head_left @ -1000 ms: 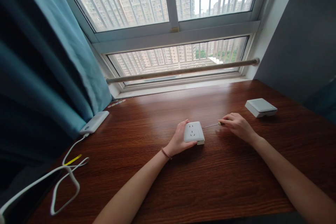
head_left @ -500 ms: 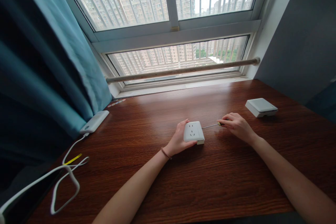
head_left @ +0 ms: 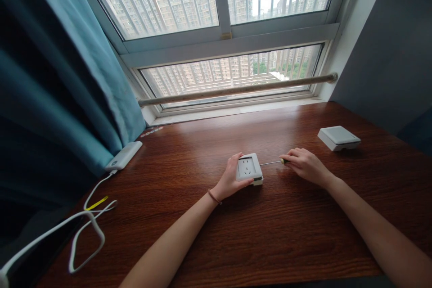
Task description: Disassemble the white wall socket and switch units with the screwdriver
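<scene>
A white wall socket (head_left: 249, 168) lies on the wooden desk (head_left: 270, 234) in the middle of the head view. My left hand (head_left: 229, 182) grips it from the left and near side, fingers wrapped round its edge. My right hand (head_left: 305, 165) is closed on the handle of a thin screwdriver (head_left: 272, 162). The metal shaft runs left and its tip meets the socket's right side. The socket's front plate looks slightly lifted on that side.
A second white switch box (head_left: 338, 138) sits at the right back of the desk. A white power bank (head_left: 123, 155) with a looping white cable (head_left: 84, 229) lies at the left, beside a blue curtain (head_left: 57, 76). A window and rail run along the far edge.
The socket's front plate has tipped up a little on the screwdriver side. Both hands stay nearly where they were; the camera shifted slightly.
</scene>
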`<state>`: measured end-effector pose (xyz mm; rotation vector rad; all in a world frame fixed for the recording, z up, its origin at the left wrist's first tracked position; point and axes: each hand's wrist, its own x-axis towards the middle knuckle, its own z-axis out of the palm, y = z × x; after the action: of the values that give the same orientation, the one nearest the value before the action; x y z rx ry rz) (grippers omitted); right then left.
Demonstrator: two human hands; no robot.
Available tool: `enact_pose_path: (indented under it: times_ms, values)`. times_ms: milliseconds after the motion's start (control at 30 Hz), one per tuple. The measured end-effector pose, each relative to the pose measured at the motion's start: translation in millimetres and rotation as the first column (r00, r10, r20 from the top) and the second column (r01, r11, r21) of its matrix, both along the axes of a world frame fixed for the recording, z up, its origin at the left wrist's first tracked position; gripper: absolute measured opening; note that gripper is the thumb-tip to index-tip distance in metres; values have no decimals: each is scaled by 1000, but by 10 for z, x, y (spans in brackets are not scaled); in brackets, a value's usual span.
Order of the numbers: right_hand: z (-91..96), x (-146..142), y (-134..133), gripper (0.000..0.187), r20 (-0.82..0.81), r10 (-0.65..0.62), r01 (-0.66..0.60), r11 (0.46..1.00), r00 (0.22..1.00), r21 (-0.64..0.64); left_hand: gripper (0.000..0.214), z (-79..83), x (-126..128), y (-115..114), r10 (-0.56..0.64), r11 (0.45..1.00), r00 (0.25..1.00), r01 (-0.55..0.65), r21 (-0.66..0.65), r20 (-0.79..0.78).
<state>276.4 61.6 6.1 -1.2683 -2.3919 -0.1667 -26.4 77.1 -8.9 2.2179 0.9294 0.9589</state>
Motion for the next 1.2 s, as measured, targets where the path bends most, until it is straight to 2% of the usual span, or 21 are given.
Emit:
enact_pose_path:
  times_ms: [300,467,533,667,733,800,867,933,1000,1067,1200]
  values:
    - [4,-63,-42,26,-111,-17,14,999,994,-33,70,12,-7,-9,44,995,993,-34,-97,113]
    - [4,-214,-122,28,-271,-38,20,998,962,-68,59,-19,-45,-3,102,988,949,-61,-142,298]
    - [-9,-315,-165,27,-380,-61,37,997,923,-71,58,-29,-55,-9,137,981,906,-68,-181,401]
    - [-23,-551,-285,16,-595,-123,59,990,794,-127,59,21,-17,-95,201,965,830,-75,-253,520]
    - [1,-659,-363,17,-657,-148,37,983,739,-179,60,77,30,-188,196,960,795,-37,-276,574]
    - [45,-743,-450,18,-701,-164,-4,973,695,-232,63,138,80,-306,136,959,792,45,-280,595]
    - [91,-800,-535,18,-741,-169,-75,956,650,-284,65,191,119,-423,28,976,858,88,-200,513]
    - [114,-833,-605,19,-791,-182,-181,921,584,-346,68,230,145,-513,-33,998,947,50,-45,321]
    - [108,-851,-649,22,-848,-225,-295,868,481,-398,73,251,159,-559,8,995,991,-21,102,131]
    - [89,-864,-662,23,-881,-282,-364,830,380,-423,79,256,168,-564,87,978,996,-90,186,25]
    - [80,-900,-623,28,-880,-358,-376,804,311,-460,81,235,170,-524,177,952,984,-162,261,-34]
